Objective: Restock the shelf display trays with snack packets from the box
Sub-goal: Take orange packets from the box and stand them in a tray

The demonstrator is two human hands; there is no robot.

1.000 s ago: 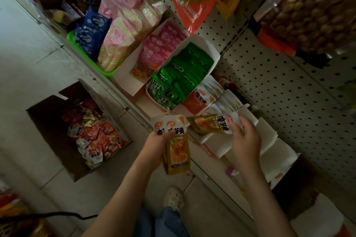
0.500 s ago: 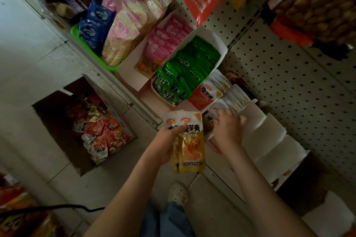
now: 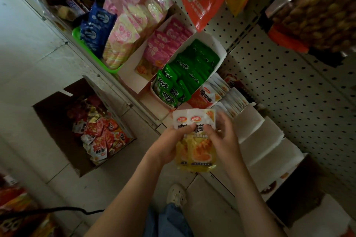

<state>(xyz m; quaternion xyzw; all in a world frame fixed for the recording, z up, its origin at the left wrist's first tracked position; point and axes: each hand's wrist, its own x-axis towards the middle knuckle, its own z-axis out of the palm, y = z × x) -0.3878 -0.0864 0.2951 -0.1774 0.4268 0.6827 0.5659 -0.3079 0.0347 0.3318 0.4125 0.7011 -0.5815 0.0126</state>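
Head view is showing me at the shelf (image 3: pixel 146 113), holding a small stack of yellow packets (image 3: pixel 196 152) upright between both hands, just in front of the shelf edge and below the row of white packets (image 3: pixel 234 100). My left hand (image 3: pixel 169 146) is gripping the stack from its left side, thumb lying across the printed front. My right hand (image 3: pixel 221 140) is curling its fingers onto the upper right of the stack and seems to be pinching off the front packet, though blur is hiding how many it has. The box (image 3: pixel 55 127) is sitting open on the floor to my left, well apart from the hands, with red packets (image 3: pixel 100 134) loose inside. I am judging this as the feeding step: stock is already out of the box and I am peeling one packet off to place. Next I am needing to slide that packet free without dragging the others, then stand it in line behind the white packets, or in one of the white trays (image 3: pixel 248 121) beside them, which are looking empty from here. The green packets (image 3: pixel 192 67) are filling their own tray further back, so nothing is going there.
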